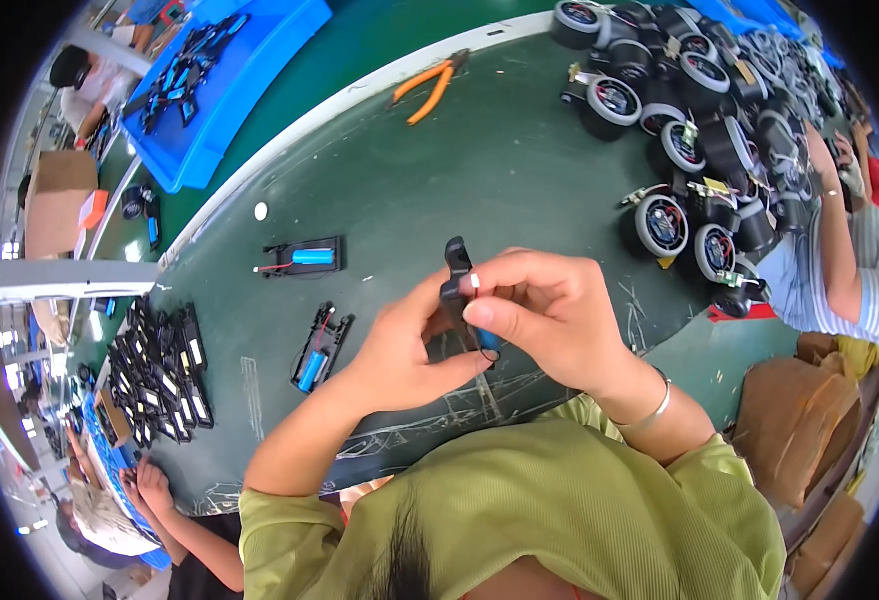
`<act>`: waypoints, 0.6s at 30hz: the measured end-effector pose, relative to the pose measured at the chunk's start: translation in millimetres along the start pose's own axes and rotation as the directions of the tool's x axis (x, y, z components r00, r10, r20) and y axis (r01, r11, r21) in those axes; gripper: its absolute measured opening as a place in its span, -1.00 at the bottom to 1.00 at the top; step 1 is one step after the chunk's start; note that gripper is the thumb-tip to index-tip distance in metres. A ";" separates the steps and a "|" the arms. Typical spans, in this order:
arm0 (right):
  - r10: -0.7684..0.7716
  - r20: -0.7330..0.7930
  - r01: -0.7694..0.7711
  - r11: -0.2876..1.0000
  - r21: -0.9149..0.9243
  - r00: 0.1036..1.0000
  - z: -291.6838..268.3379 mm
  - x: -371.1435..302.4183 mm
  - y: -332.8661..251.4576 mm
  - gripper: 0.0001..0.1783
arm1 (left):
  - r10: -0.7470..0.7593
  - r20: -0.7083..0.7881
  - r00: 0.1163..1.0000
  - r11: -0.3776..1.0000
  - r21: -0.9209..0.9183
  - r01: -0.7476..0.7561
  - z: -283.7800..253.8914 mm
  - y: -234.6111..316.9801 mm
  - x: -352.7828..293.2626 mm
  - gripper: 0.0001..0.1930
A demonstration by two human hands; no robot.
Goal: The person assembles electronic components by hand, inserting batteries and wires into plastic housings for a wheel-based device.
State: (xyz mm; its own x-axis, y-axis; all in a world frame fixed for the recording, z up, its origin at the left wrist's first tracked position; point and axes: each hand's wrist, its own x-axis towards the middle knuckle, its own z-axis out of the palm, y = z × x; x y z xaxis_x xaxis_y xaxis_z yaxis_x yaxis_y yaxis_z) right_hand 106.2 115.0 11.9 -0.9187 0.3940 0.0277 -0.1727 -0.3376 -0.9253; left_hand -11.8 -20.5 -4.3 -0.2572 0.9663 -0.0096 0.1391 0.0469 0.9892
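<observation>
Over the near middle of the table, my left hand (400, 345) is closed around a narrow black plastic housing (456, 258), held up on end. A blue cylindrical battery (488, 338) shows low between my hands, with a thin dark wire loop beside it. My right hand (565, 315) is closed in a pinch at the housing, and a small white connector (476, 282) shows at its fingertips. To the left on the table lie two similar black housings, one farther (300, 258) and one nearer (321, 350), each with a blue battery and red wire.
Many black housings (160, 370) are heaped at the left. Black round motor units with grey-rimmed wheels (662, 225) pile up at right. Orange-handled pliers (432, 85) lie at the far edge, near a blue bin (195, 160). Co-workers' arms (840, 240) appear at both sides.
</observation>
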 end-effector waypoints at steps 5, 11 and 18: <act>0.061 -0.007 -0.060 0.993 0.103 0.998 -31.3 -11.4 5.4 -0.90 | -0.184 0.264 0.947 0.974 -0.078 0.211 1.1 -7.4 21.4 -0.38; 0.189 -0.030 -0.191 0.957 -0.220 0.981 -60.5 -22.8 4.7 -0.88 | -0.103 0.051 0.993 0.990 0.103 0.097 -40.1 6.3 108.0 -0.68; 0.166 0.019 -0.161 0.975 -0.155 0.986 -73.5 -17.2 -1.4 -0.87 | -0.372 -0.300 0.878 0.924 -0.211 0.319 9.8 1.4 248.9 -0.56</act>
State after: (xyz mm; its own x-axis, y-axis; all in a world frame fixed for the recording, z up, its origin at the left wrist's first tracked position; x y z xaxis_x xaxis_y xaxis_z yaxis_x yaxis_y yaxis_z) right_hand 148.4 171.5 -15.1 -0.9412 0.3162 -0.1190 0.0348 -0.2597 -0.9651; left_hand -66.2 222.6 -6.8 -0.5650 0.7551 -0.3325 -0.1556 0.2983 0.9417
